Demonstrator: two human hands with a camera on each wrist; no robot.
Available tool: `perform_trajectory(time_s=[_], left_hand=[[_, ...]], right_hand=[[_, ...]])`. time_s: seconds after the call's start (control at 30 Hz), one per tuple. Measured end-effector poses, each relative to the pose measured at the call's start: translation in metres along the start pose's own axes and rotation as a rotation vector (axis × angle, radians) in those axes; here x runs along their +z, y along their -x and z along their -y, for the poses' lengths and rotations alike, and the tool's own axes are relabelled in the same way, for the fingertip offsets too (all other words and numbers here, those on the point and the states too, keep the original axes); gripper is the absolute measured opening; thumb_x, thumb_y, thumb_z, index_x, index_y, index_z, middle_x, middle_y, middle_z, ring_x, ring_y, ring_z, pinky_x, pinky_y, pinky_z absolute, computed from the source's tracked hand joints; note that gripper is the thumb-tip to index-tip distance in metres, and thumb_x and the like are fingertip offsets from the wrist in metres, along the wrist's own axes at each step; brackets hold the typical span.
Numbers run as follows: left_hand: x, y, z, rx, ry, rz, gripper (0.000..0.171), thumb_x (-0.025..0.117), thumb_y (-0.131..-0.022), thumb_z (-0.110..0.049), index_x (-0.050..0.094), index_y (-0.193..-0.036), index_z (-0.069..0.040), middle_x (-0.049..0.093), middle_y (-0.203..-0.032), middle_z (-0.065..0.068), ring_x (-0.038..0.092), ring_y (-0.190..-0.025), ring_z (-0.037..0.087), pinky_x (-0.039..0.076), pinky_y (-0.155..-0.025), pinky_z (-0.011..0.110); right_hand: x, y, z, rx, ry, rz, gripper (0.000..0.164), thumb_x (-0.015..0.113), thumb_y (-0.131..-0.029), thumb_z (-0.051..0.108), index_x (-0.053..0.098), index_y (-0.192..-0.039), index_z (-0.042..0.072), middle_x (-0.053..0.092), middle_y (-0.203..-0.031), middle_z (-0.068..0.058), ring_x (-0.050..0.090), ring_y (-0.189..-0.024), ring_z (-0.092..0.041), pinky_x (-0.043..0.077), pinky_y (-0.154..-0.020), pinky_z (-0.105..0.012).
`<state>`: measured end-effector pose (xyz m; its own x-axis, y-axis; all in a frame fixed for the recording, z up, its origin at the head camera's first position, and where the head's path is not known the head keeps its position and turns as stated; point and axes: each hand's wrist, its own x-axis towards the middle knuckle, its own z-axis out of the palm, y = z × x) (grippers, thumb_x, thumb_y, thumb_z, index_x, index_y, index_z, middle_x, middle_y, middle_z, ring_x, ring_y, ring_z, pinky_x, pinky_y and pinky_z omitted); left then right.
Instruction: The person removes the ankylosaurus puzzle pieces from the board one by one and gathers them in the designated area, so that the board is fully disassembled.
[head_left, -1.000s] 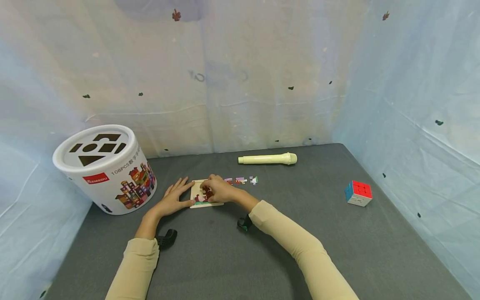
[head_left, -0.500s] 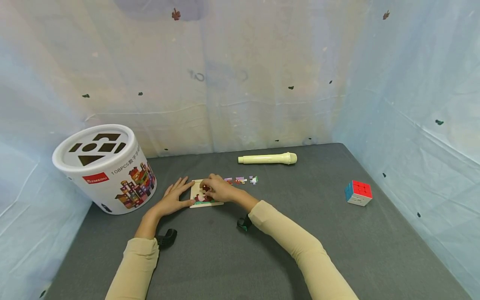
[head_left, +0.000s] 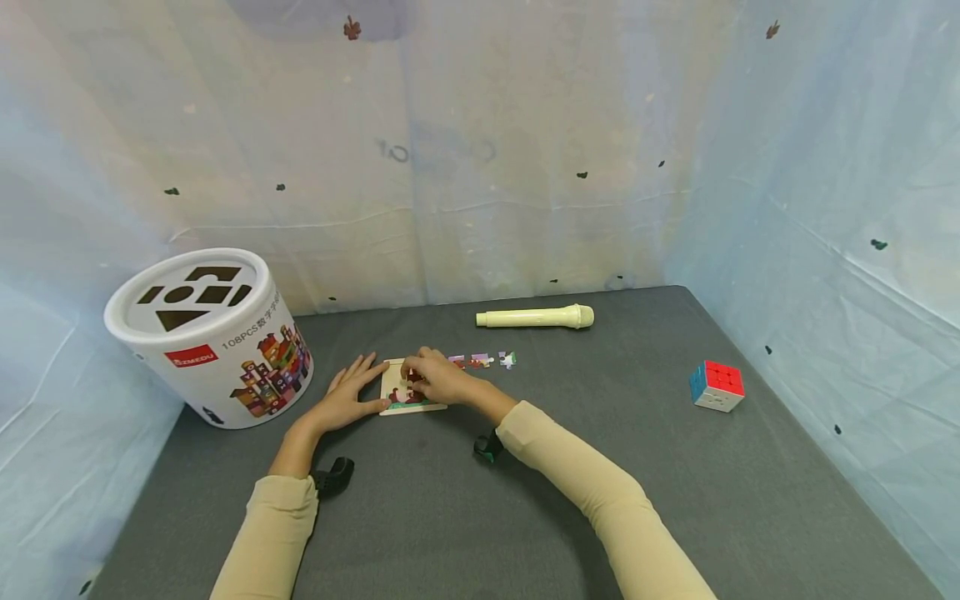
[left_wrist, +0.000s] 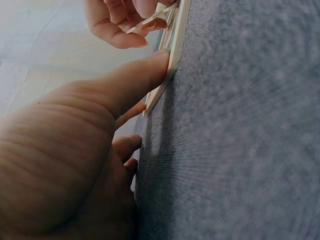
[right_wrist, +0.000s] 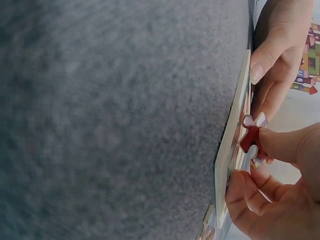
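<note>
A small wooden jigsaw tray [head_left: 391, 383] lies on the grey table, with printed pieces in its near part. My left hand [head_left: 347, 402] rests at its left side, fingers spread, with the thumb [left_wrist: 150, 67] against the near rim. Over the tray, my right hand [head_left: 444, 380] pinches a red and white jigsaw piece [right_wrist: 252, 139] between thumb and fingers. The right wrist view shows that piece tilted up close above the tray, while its other fingers touch the tray edge. Part of the tray is hidden beneath this hand.
Several loose jigsaw pieces [head_left: 480, 361] lie just right of the tray. A pale yellow toy microphone [head_left: 536, 317] lies behind them. At left stands a big white block bucket [head_left: 225, 350]; far right is a puzzle cube [head_left: 717, 387]. Curtains enclose the table's back and sides.
The right hand shifts very slightly over the tray and the piece in its fingers turns a little. My left hand stays in place.
</note>
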<state>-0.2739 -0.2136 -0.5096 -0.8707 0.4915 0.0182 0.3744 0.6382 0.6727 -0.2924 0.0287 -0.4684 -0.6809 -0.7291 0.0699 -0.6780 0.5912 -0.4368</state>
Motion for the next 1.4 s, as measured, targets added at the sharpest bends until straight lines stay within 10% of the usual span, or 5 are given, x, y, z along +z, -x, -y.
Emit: perform_trajectory(time_s=[0.37,0.6,0.87,1.4], left_hand=[[0.0,0.002,-0.002,-0.007,0.0,-0.001,0.078,0.068,-0.095,-0.036,0.032,-0.156,-0.004,0.009,-0.163,0.028,-0.003,-0.149,0.047,-0.006,-0.113,0.067],[0.0,0.001,-0.001,-0.005,0.004,-0.001,0.078,0.068,-0.095,-0.037,0.032,-0.156,-0.004,0.009,-0.163,0.028,-0.003,-0.149,0.047,-0.006,-0.113,0.067],[0.0,0.001,-0.002,-0.004,0.007,-0.005,0.078,0.069,-0.095,-0.036,0.032,-0.156,-0.004,0.01,-0.163,0.027,-0.003,-0.149,0.047,-0.006,-0.113,0.066],[-0.001,0.001,-0.003,-0.013,0.005,0.001,0.078,0.069,-0.094,-0.035,0.033,-0.155,-0.002,0.009,-0.162,0.028,-0.003,-0.149,0.048,-0.006,-0.113,0.067]], right_hand=[[0.001,-0.001,-0.001,-0.053,-0.001,-0.004,0.012,0.063,-0.099,0.008,0.065,-0.11,0.005,0.061,-0.098,-0.008,0.053,-0.087,-0.018,0.04,-0.084,-0.032],[0.002,-0.002,-0.003,-0.098,-0.085,-0.022,0.009,0.064,-0.095,-0.002,0.065,-0.105,0.0,0.067,-0.086,-0.009,0.059,-0.069,-0.013,0.046,-0.066,-0.024],[0.003,-0.002,-0.003,-0.036,-0.141,-0.019,0.016,0.066,-0.093,-0.003,0.066,-0.109,0.003,0.069,-0.094,-0.008,0.058,-0.075,-0.013,0.045,-0.086,-0.034],[0.002,0.002,-0.012,0.101,-0.482,-0.037,0.024,0.065,-0.093,-0.006,0.062,-0.116,-0.004,0.063,-0.087,-0.008,0.053,-0.07,-0.011,0.044,-0.062,-0.021]])
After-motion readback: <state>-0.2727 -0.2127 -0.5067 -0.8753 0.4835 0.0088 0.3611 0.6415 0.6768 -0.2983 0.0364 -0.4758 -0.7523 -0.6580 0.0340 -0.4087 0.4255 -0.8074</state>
